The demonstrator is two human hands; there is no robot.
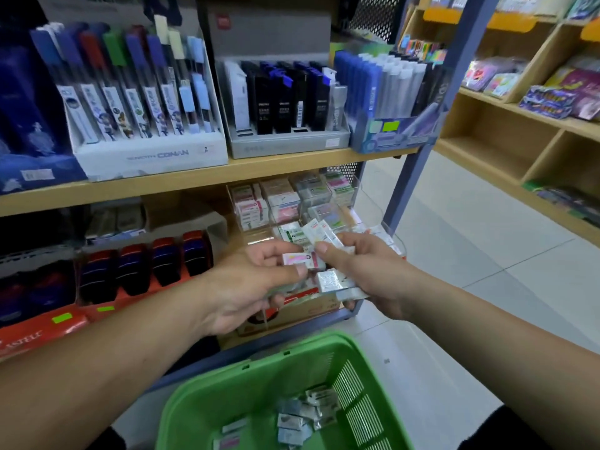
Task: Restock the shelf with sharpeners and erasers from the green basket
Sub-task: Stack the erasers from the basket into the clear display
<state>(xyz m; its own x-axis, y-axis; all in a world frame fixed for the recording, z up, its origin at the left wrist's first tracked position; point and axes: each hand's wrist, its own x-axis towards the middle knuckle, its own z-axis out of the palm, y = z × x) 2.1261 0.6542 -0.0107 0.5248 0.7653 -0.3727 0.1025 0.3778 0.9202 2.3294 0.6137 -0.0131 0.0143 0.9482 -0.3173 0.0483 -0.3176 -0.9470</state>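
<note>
A handful of small wrapped packs (319, 233) — erasers, by the look of them — sits just below the middle of the view, shared between both hands. The right hand (367, 274) curls round a fanned bunch, thumb pressed on top. The left hand (256, 284), at nine o'clock from it, pinches one pink-labelled pack (297, 258) between thumb and forefinger. At twelve o'clock from the hands a clear divided bin (293, 203) stands on the shelf (130, 186), already holding rows of similar packs. At six o'clock the green basket (285, 347) holds more loose packs (305, 414). The step looks like sorting by kind, with stock left to place. Next, the pink pack needs its matching compartment — slipped in without toppling neighbours.
</note>
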